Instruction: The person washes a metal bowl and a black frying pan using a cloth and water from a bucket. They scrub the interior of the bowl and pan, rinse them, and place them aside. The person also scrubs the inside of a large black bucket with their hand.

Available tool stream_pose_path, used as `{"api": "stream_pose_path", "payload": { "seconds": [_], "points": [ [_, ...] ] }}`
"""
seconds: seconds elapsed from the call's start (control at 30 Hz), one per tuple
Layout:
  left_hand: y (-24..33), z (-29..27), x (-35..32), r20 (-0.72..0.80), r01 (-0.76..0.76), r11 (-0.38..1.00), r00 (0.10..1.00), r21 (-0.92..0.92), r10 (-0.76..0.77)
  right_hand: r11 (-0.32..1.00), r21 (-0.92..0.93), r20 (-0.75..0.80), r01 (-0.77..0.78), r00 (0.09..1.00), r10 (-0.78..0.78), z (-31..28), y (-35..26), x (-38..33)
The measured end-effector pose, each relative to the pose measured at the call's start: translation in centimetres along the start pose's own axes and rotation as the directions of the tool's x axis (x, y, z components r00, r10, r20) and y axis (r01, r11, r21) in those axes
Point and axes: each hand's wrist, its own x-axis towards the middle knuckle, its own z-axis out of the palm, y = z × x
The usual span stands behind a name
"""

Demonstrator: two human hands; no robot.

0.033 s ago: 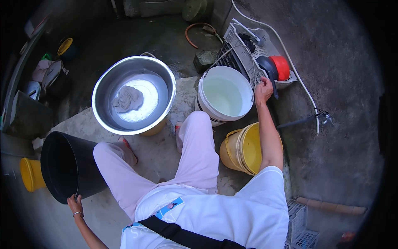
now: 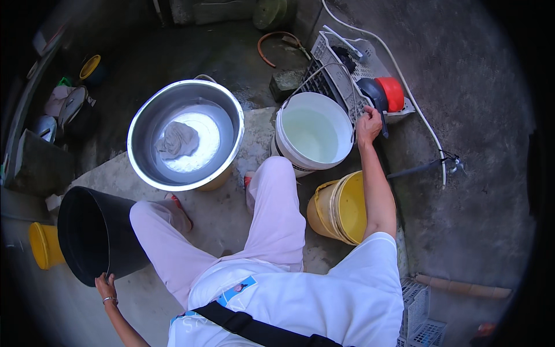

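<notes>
Black tub (image 2: 126, 234) stands on floor just ahead of the nearer left hand (image 2: 105, 288), whose fingers pinch its rim, while right hand (image 2: 369, 124), well apart, is beside grey crate (image 2: 369, 68), its bent fingers holding I cannot tell what.

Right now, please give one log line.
left hand: at black bucket rim | right hand: near gray crate | metal basin: gray cloth inside
</notes>
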Motion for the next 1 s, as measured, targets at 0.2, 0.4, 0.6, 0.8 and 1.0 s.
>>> {"api": "stream_pose_path", "payload": {
  "seconds": [0.2,0.4,0.6,0.8,1.0],
  "points": [
    [0.2,-0.6,0.5,0.077,0.008,0.997,0.997,0.073,-0.013,0.999,-0.004,0.046,0.044,0.998,-0.043,2.4,1.8,3.9],
    [-0.1,-0.5,0.5,0.115,0.088,0.990,0.988,0.106,-0.100,0.998,-0.058,0.043,-0.031,0.999,0.033,8.5,6.5,9.3],
    [6.1,-2.1,2.3,0.186,0.137,0.987,0.971,0.080,-0.150,0.967,-0.209,0.037,-0.147,0.987,0.159,14.8,10.0,15.4],
    [8.9,-1.7,2.9,-0.035,0.193,0.977,0.981,0.088,-0.190,0.982,-0.133,0.174,-0.135,0.972,0.158,19.9,14.2,20.3],
    [9.4,-1.7,3.8,0.051,0.235,0.901,0.961,0.364,-0.272,0.989,-0.133,0.333,-0.060,0.938,0.101,25.5,18.1,23.9]
  ]
}}
